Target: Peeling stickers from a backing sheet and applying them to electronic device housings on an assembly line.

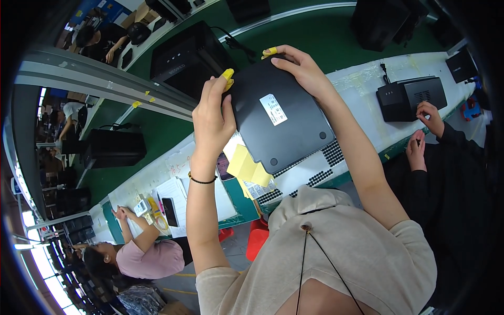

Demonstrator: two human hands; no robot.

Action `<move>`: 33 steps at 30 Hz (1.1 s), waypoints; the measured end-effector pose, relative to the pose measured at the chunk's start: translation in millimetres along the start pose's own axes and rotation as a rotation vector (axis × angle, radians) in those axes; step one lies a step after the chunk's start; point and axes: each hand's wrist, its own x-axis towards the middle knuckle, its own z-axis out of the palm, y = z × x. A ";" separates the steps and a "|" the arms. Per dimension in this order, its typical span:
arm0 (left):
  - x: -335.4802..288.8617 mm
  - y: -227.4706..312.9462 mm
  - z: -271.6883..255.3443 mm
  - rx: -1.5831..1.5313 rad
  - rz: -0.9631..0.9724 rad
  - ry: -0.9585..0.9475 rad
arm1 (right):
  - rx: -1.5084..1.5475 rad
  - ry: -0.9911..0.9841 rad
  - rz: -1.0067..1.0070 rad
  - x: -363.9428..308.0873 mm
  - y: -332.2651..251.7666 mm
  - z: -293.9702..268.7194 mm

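Observation:
A flat dark grey device casing is held up in front of me, its underside facing me. On it are a white label and two round black rubber feet at the near corners. My left hand grips its far left edge, with yellow covers on the fingertips. At the far right edge my right hand holds it, thumb on the underside, yellow covers on fingers. Beneath the casing lie yellow paper sheets and a sheet of small black rubber dots.
A dark phone lies left of the yellow sheets. Black box-shaped devices stand on the green conveyor beyond. At right, a co-worker's hands are by another black device. A co-worker in pink sits left. A metal frame post crosses far left.

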 end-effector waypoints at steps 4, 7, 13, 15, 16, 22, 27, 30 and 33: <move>-13.0 -2.9 1.3 -0.186 -0.160 -0.060 | -0.090 0.021 -0.077 3.7 7.5 1.9; -24.7 -4.4 10.6 -0.343 -0.230 0.071 | -0.315 0.156 -0.202 -6.2 3.5 -1.2; -95.4 13.7 14.9 -0.535 -0.603 0.424 | -0.091 -0.035 0.289 -57.5 -26.5 -21.8; -126.9 29.4 23.5 -0.584 -0.772 0.592 | 0.017 -0.068 0.322 -60.4 -27.5 -16.2; -141.5 37.2 30.9 -0.533 -0.914 0.598 | 0.172 -0.140 0.249 -59.6 -26.3 -12.9; -212.5 83.0 65.2 -0.588 -1.162 0.356 | 0.192 -0.074 0.260 0.9 -22.3 -24.1; -235.5 77.2 70.1 -0.592 -1.208 0.425 | 0.292 -0.035 0.285 52.0 -37.5 -53.4; -239.2 66.9 69.4 -0.584 -1.187 0.488 | 0.287 0.025 0.234 63.9 -41.1 -59.7; -240.1 58.9 70.1 -0.569 -1.183 0.449 | 0.045 0.180 0.069 70.1 -37.5 -69.3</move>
